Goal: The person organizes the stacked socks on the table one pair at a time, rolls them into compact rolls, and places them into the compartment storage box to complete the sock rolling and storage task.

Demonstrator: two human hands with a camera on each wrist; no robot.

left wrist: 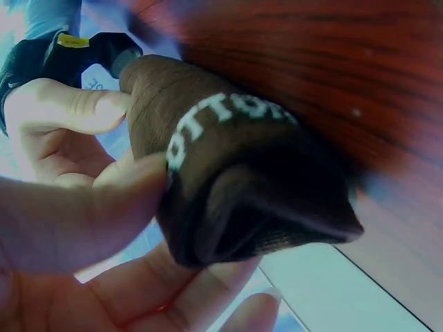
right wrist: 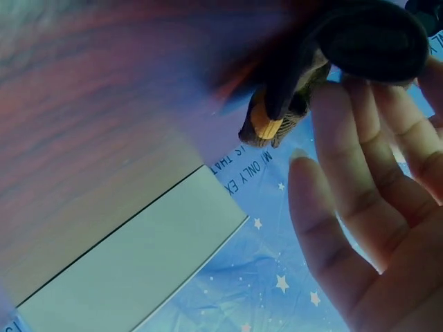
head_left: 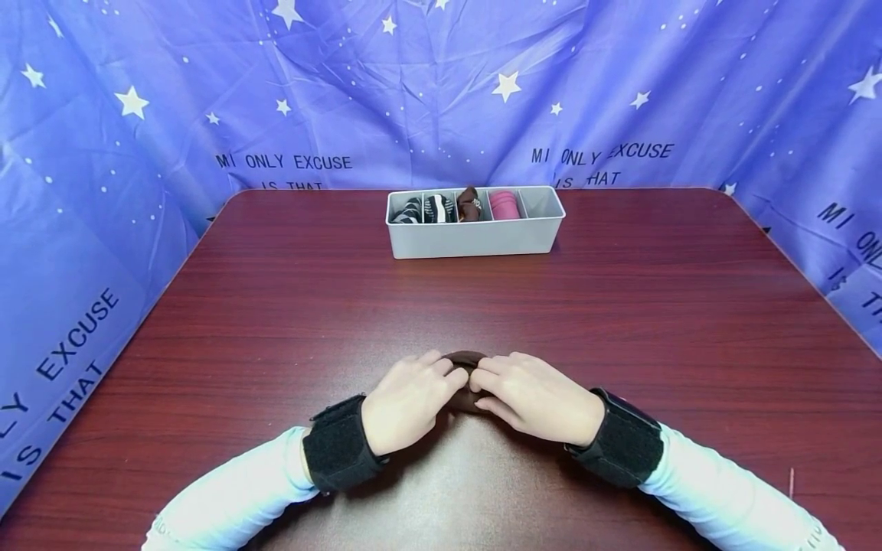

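A brown sock (head_left: pixel 463 401), folded into a bundle, is between both hands just above or on the table's near middle. White lettering runs across the sock (left wrist: pixel 228 117) in the left wrist view, where its dark folded opening faces the camera. My left hand (head_left: pixel 406 402) pinches its left end between thumb and fingers. From the other side, my right hand (head_left: pixel 540 394) grips the right end with bent fingers. In the right wrist view, the sock (right wrist: pixel 374 41) shows a dark rolled end, and an orange patch (right wrist: pixel 266 121) is visible on a hanging part.
A grey divided box (head_left: pixel 475 241) stands at the table's back edge. Its compartments hold striped black-and-white socks (head_left: pixel 439 209), a brown sock (head_left: pixel 469 207) and a rolled pink item (head_left: pixel 505 205). A blue star-printed curtain (head_left: pixel 441 92) surrounds the dark red table (head_left: pixel 310 291).
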